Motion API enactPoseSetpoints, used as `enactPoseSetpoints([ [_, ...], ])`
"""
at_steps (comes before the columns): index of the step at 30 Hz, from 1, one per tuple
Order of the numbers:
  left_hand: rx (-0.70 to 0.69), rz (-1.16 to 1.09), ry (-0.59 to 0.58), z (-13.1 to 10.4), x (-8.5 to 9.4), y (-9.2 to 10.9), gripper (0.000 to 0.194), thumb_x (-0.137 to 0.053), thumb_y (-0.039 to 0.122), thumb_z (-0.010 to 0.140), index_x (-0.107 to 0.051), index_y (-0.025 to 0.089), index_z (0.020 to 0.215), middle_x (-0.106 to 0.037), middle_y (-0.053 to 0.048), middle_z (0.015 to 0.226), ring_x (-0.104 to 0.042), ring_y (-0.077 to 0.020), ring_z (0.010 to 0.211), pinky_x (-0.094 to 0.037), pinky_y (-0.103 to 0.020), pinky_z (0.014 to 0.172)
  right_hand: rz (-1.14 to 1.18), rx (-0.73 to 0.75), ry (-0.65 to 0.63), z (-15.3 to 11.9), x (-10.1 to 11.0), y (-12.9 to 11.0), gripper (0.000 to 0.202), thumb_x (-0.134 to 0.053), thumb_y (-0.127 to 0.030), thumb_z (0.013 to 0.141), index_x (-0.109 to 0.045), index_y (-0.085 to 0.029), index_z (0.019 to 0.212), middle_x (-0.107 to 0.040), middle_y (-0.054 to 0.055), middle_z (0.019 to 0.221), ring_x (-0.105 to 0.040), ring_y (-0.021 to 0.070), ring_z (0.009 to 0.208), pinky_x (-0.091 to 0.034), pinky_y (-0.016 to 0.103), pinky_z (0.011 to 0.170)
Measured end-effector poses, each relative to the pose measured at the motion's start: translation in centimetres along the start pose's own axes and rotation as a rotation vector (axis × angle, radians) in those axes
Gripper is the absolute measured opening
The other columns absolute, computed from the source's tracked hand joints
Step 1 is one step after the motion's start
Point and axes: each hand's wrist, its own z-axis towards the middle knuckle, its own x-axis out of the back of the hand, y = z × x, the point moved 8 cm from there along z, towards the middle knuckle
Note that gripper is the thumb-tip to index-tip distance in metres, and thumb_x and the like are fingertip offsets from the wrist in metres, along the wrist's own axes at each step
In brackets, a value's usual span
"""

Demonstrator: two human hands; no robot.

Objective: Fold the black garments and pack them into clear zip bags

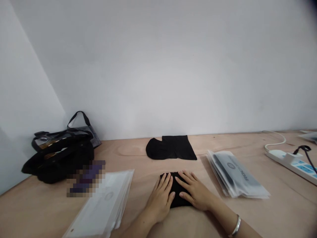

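Note:
A black folded cloth (pixel 178 198) lies flat on the wooden table (pixel 138 185) near its front. My left hand (pixel 160 198) rests on the cloth's left side, palm down with the fingers stretched out. On its right side lies my right hand (pixel 196 191), also palm down, its fingers spread. Parts of the cloth are hidden under both hands. Farther back, close to the wall, another black cloth piece (pixel 173 147) lies flat, with a rounded left end and a straight-edged right part.
Translucent zip bags (pixel 99 205) lie at the left, beside a black bag (pixel 66 162) and a blurred purple item (pixel 86 178). Filled translucent bags (pixel 237 175) are stacked at the right. A white power strip (pixel 292 163) with cables sits at the far right.

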Motion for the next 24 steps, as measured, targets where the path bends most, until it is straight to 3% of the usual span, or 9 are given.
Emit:
enactPoseSetpoints([
  [6,0.008,-0.029,-0.01,0.1,0.4,-0.1,0.05,-0.023,0.041,0.093,-0.014,0.022,0.138,-0.018,-0.002,0.144,-0.012,-0.0197,0.132,-0.02,-0.039,0.106,-0.029,-0.021,0.006,0.0,0.1,0.0,0.055,-0.028,-0.053,0.087,-0.019,-0.031,0.137,-0.018,0.004,0.144,-0.015,0.0244,0.131,-0.019,0.048,0.101],
  [14,0.036,-0.108,0.039,0.2,0.7,-0.2,0.049,-0.028,0.038,0.091,-0.021,0.021,0.137,-0.024,-0.002,0.143,-0.018,-0.0174,0.131,-0.023,-0.037,0.106,-0.162,-0.019,0.137,-0.2,1.7,-1.5,0.045,-0.035,-0.048,0.086,-0.034,-0.036,0.13,-0.034,0.006,0.137,-0.036,0.0255,0.118,-0.031,0.042,0.091],
  [16,0.068,-0.085,0.099,0.2,1.8,-0.8,0.047,-0.029,0.037,0.091,-0.027,0.021,0.135,-0.028,-0.003,0.141,-0.023,-0.0176,0.129,-0.027,-0.036,0.104,-0.204,-0.093,0.191,-0.3,2.1,-1.4,0.044,-0.037,-0.048,0.085,-0.04,-0.036,0.127,-0.041,0.008,0.131,-0.043,0.0257,0.11,-0.033,0.041,0.087],
  [19,0.16,0.062,0.206,-0.2,5.0,-2.6,0.037,-0.034,0.032,0.088,-0.047,0.021,0.121,-0.043,-0.006,0.131,-0.036,-0.0215,0.121,-0.032,-0.038,0.099,-0.282,-0.275,0.289,-0.9,2.8,-0.6,0.044,-0.037,-0.051,0.084,-0.05,-0.03,0.12,-0.05,0.011,0.118,-0.048,0.0267,0.099,-0.035,0.04,0.08],
  [22,0.378,0.238,0.262,-1.9,8.7,-6.2,0.025,-0.037,0.024,0.084,-0.057,0.016,0.098,-0.054,-0.011,0.112,-0.046,-0.0242,0.109,-0.037,-0.038,0.09,-0.349,-0.412,0.351,-1.6,3.3,0.1,0.044,-0.033,-0.052,0.084,-0.06,-0.023,0.103,-0.055,0.013,0.106,-0.053,0.0253,0.088,-0.035,0.039,0.075],
  [24,0.586,0.318,0.218,-4.0,10.3,-9.2,0.023,-0.039,0.024,0.082,-0.055,0.015,0.096,-0.055,-0.012,0.103,-0.05,-0.0256,0.1,-0.041,-0.037,0.081,-0.382,-0.461,0.371,-1.9,3.5,0.4,0.047,-0.03,-0.052,0.086,-0.063,-0.02,0.089,-0.056,0.013,0.1,-0.054,0.024,0.082,-0.034,0.038,0.073],
])
